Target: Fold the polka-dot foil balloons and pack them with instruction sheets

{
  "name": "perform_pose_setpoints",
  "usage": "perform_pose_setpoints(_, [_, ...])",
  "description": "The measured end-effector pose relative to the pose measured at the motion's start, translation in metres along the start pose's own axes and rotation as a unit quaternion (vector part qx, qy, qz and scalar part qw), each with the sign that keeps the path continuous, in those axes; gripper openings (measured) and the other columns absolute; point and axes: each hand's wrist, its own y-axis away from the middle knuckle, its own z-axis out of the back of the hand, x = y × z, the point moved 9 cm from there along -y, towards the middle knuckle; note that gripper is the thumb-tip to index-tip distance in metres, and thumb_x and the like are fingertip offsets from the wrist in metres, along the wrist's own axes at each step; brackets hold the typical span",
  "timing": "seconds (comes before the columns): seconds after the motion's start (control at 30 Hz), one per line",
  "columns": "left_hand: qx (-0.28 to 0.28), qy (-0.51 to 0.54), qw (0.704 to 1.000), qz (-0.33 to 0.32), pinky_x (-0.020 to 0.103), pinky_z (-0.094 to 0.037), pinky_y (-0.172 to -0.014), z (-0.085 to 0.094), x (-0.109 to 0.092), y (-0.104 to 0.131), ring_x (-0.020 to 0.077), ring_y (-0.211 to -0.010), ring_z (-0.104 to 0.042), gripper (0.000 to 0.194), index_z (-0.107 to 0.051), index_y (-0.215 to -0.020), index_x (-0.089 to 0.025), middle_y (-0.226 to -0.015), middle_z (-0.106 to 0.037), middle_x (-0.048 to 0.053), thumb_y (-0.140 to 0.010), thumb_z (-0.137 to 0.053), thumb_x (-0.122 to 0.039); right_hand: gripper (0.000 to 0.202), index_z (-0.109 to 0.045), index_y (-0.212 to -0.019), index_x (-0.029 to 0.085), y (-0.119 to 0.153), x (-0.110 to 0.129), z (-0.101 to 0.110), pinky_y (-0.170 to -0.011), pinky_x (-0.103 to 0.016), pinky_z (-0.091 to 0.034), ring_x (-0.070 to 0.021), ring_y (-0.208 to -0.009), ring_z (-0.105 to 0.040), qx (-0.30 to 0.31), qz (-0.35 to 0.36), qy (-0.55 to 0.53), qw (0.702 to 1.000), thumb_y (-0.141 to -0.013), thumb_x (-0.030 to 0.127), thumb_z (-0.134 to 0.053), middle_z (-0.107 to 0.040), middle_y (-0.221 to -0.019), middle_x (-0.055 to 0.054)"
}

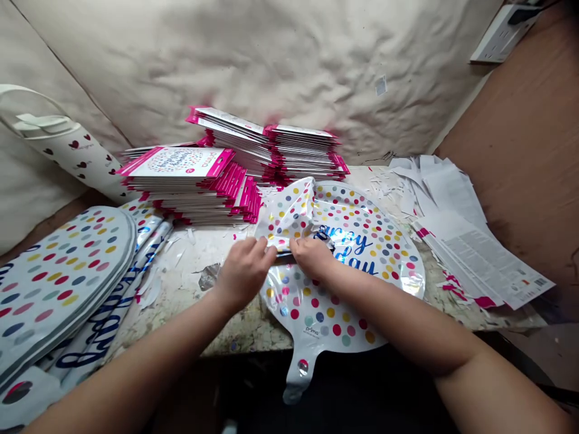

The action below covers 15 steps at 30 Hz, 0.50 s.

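Observation:
A flat foil balloon with coloured dots and blue lettering lies on the table, its tail hanging over the front edge. Another polka-dot foil balloon, partly folded, is bunched up over its left part. My left hand pinches the folded balloon's near edge from the left. Close beside it, my right hand has its fingers closed on the same fold, the forearm crossing the flat balloon. Some of the lettering is hidden behind the right hand.
Pink-and-white printed packets stand in stacks at the back. Flat dotted balloons are piled at left, near a white tumbler with hearts. Loose printed sheets lie at right. Paper scraps litter the worktable.

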Motion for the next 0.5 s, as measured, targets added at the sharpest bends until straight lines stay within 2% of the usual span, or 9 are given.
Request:
perform_pose_setpoints(0.1, [0.041,0.102,0.988,-0.112,0.036,-0.045,-0.080,-0.019,-0.037,0.013,0.0230,-0.090,-0.057,0.025,-0.063,-0.091,-0.016,-0.097,-0.064,0.010,-0.090,-0.039,-0.021,0.025,-0.066,-0.089,0.010,-0.005,-0.008,-0.007,-0.069,-0.031,-0.045,-0.0231,-0.078,-0.062,-0.013,-0.030,-0.017,0.999,-0.081,0.011,-0.042,-0.068,-0.087,-0.016])
perform_pose_setpoints(0.13, [0.070,0.130,0.982,-0.119,0.037,-0.044,-0.085,-0.030,-0.041,0.017,0.0251,-0.099,-0.055,0.028,-0.063,-0.100,-0.016,-0.107,-0.062,0.012,-0.090,-0.042,-0.031,0.022,-0.067,-0.087,0.014,-0.006,-0.017,-0.002,-0.068,-0.029,-0.045,-0.0212,-0.077,-0.062,-0.023,-0.043,-0.025,0.999,-0.079,0.013,-0.047,-0.069,-0.086,-0.013])
perform_pose_setpoints(0.2, [0.127,0.155,0.978,-0.056,0.043,-0.038,-0.096,-0.055,-0.027,0.022,0.0327,-0.120,-0.043,0.058,-0.051,-0.124,-0.012,-0.131,-0.048,0.018,-0.084,-0.046,-0.054,0.020,-0.068,-0.087,0.019,-0.004,-0.052,0.020,-0.068,-0.024,-0.044,-0.0170,-0.075,-0.062,-0.058,-0.090,-0.040,0.993,-0.077,0.014,-0.052,-0.070,-0.084,-0.006])
perform_pose_setpoints(0.23, [0.153,0.157,0.976,-0.007,0.046,-0.033,-0.100,-0.066,-0.014,0.026,0.0363,-0.127,-0.034,0.074,-0.043,-0.132,-0.010,-0.138,-0.039,0.020,-0.079,-0.046,-0.062,0.022,-0.068,-0.090,0.021,0.001,-0.078,0.038,-0.067,-0.022,-0.043,-0.0151,-0.075,-0.062,-0.085,-0.127,-0.044,0.987,-0.077,0.014,-0.052,-0.071,-0.085,-0.004])
perform_pose_setpoints(0.3, [0.198,0.161,0.965,0.060,0.049,-0.028,-0.103,-0.083,0.012,0.034,0.0399,-0.133,-0.021,0.092,-0.031,-0.140,-0.011,-0.145,-0.026,0.021,-0.073,-0.044,-0.072,0.027,-0.067,-0.098,0.017,0.023,-0.144,0.086,-0.063,-0.020,-0.042,-0.0129,-0.072,-0.060,-0.157,-0.229,-0.040,0.960,-0.081,0.013,-0.046,-0.071,-0.087,-0.005])
perform_pose_setpoints(0.4, [0.230,0.177,0.954,0.080,0.049,-0.024,-0.105,-0.092,0.035,0.043,0.0394,-0.135,-0.015,0.094,-0.024,-0.143,-0.017,-0.148,-0.019,0.017,-0.071,-0.040,-0.076,0.036,-0.061,-0.101,-0.007,0.090,-0.244,0.166,-0.057,-0.027,-0.039,-0.0179,-0.071,-0.057,-0.280,-0.402,0.007,0.872,-0.087,0.019,-0.041,-0.066,-0.092,-0.025])
perform_pose_setpoints(0.47, [0.244,0.182,0.950,0.076,0.049,-0.024,-0.106,-0.095,0.044,0.046,0.0392,-0.135,-0.016,0.095,-0.023,-0.143,-0.019,-0.148,-0.021,0.017,-0.070,-0.039,-0.077,0.041,-0.060,-0.096,-0.014,0.138,-0.281,0.206,-0.055,-0.029,-0.037,-0.0190,-0.069,-0.056,-0.344,-0.463,0.046,0.815,-0.087,0.023,-0.044,-0.063,-0.090,-0.030])
perform_pose_setpoints(0.5, [0.250,0.179,0.949,0.074,0.049,-0.024,-0.106,-0.097,0.048,0.047,0.0395,-0.135,-0.016,0.097,-0.024,-0.143,-0.018,-0.147,-0.022,0.018,-0.069,-0.039,-0.078,0.041,-0.062,-0.092,-0.012,0.159,-0.286,0.224,-0.054,-0.029,-0.036,-0.0176,-0.066,-0.055,-0.390,-0.463,0.069,0.793,-0.086,0.026,-0.048,-0.064,-0.086,-0.028])
